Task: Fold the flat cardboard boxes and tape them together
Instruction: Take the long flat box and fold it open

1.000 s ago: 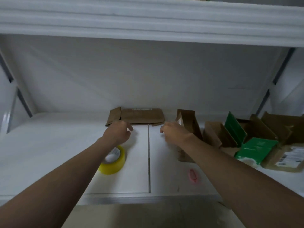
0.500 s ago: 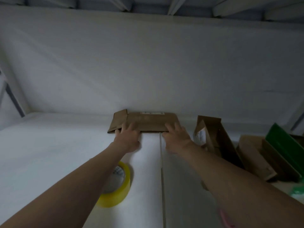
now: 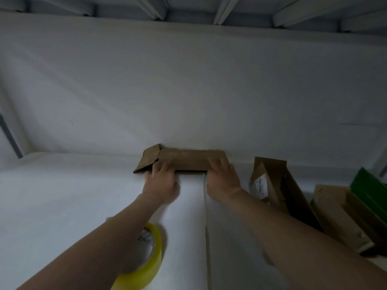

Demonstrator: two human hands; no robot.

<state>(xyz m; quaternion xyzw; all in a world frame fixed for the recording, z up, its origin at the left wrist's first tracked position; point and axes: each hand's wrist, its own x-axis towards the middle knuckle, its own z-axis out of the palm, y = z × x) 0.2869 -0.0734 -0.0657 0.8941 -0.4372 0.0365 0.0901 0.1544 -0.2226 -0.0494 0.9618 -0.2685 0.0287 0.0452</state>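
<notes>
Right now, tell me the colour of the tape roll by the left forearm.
Yellow; the tape roll shows best in the head view.

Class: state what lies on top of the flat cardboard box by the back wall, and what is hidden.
The left hand and right hand rest fingers on the flat cardboard box, covering parts of its near edge; its underside cannot be seen.
</notes>
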